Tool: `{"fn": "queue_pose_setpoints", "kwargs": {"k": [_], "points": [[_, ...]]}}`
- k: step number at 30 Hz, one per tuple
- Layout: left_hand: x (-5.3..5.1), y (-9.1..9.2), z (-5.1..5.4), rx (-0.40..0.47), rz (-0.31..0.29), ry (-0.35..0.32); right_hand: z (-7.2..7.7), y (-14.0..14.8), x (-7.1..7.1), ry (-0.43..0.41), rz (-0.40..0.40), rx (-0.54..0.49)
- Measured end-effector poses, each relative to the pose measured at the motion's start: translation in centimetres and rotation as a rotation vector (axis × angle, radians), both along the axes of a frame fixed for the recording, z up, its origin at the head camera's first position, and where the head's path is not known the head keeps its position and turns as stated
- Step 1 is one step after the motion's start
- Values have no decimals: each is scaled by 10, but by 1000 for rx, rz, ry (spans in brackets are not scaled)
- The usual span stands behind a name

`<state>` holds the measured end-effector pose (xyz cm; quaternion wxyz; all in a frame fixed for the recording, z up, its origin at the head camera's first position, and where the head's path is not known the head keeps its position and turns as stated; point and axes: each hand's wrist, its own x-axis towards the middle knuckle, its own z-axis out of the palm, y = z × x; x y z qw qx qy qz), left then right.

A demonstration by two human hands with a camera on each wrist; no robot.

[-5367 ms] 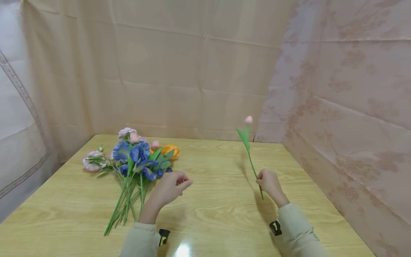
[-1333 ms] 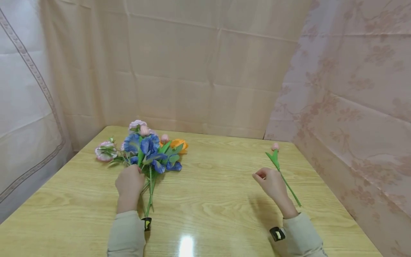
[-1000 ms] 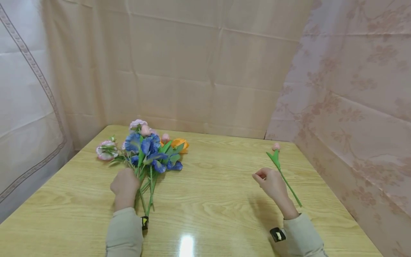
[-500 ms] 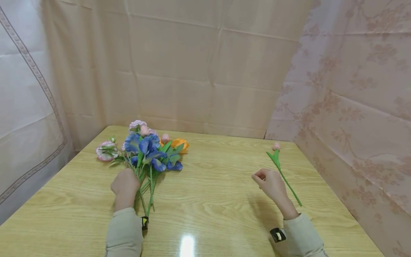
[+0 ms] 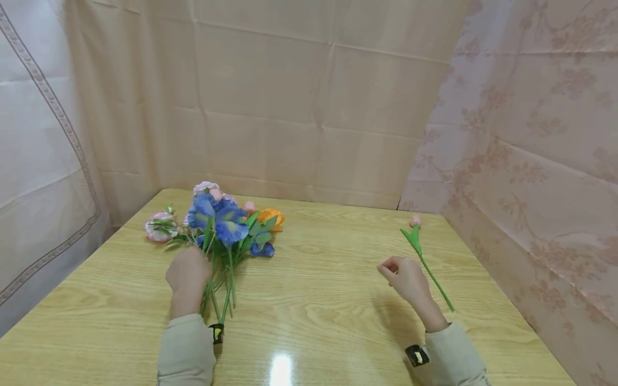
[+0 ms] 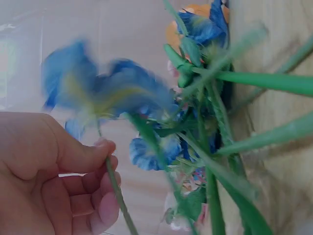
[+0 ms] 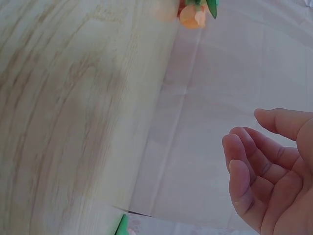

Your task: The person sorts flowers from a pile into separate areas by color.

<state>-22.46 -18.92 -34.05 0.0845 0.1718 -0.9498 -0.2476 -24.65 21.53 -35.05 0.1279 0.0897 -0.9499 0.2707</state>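
Observation:
My left hand (image 5: pixel 188 272) pinches the thin green stem of a blue iris (image 6: pixel 117 93) between thumb and fingers, as the left wrist view shows. The iris bloom is blurred and rises over a pile of artificial flowers (image 5: pixel 230 268) on the table's left side. That pile has more blue blooms, pink-white blooms (image 5: pixel 161 226) and an orange flower (image 5: pixel 271 219). My right hand (image 5: pixel 407 276) hovers over the table with loosely curled fingers and holds nothing. Just right of it, a single pink tulip (image 5: pixel 415 236) lies on the wood.
The wooden table (image 5: pixel 314 300) runs back to a beige curtain (image 5: pixel 289 107). A patterned pink cloth (image 5: pixel 541 161) hangs along the right side, and a white cloth (image 5: pixel 38 161) on the left. Stems in the pile cross one another.
The tulip that my right hand held now lies on the table at right. My left hand has moved left to the pile, and a blue iris has just lifted and shifted in it.

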Motion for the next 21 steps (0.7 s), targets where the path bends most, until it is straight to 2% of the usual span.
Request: {"fn": "queue_pose_setpoints", "kwargs": {"k": [6, 11, 15, 21], "points": [[3, 7, 4, 23, 10, 198, -1, -1, 2, -5, 10, -15], [4, 17, 10, 63, -43, 321, -1, -3, 3, 8, 27, -28], [4, 28, 16, 110, -102, 355, -2, -6, 3, 20, 54, -48], [4, 42, 22, 155, -205, 363, -5, -13, 1, 8, 82, -73]]}}
